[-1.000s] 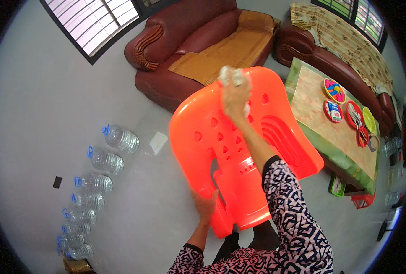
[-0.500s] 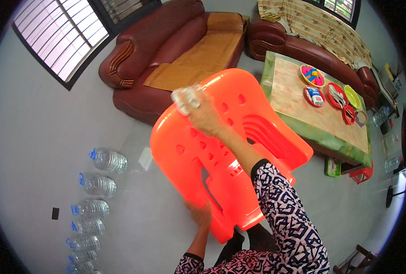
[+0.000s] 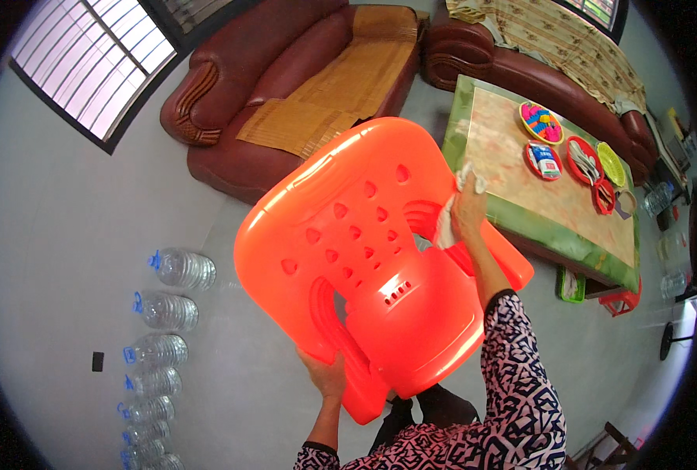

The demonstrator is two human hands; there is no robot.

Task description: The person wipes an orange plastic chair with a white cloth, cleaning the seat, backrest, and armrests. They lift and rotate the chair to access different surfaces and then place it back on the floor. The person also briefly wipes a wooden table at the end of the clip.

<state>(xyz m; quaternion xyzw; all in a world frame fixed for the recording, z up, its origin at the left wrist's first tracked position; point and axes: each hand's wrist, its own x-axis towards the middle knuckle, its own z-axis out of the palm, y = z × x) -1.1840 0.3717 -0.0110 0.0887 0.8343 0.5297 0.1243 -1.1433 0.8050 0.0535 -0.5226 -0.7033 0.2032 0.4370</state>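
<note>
A bright orange-red plastic chair with teardrop holes in its backrest stands in front of me, somewhat turned. My right hand is closed on a whitish cloth and presses it against the right edge of the backrest, where the armrest begins. Part of the cloth sticks out above the fingers. On the other side, my left hand grips the left armrest from outside; its fingertips are partly hidden by the plastic.
Large water bottles line the left wall. A brown leather sofa with a woven mat stands behind the chair. To the right, a green-edged table carries small baskets. A second sofa stands beyond it.
My right hand has moved with the cloth from the top of the backrest to its right side. The chair has shifted slightly left, and my left hand still holds its left armrest.
</note>
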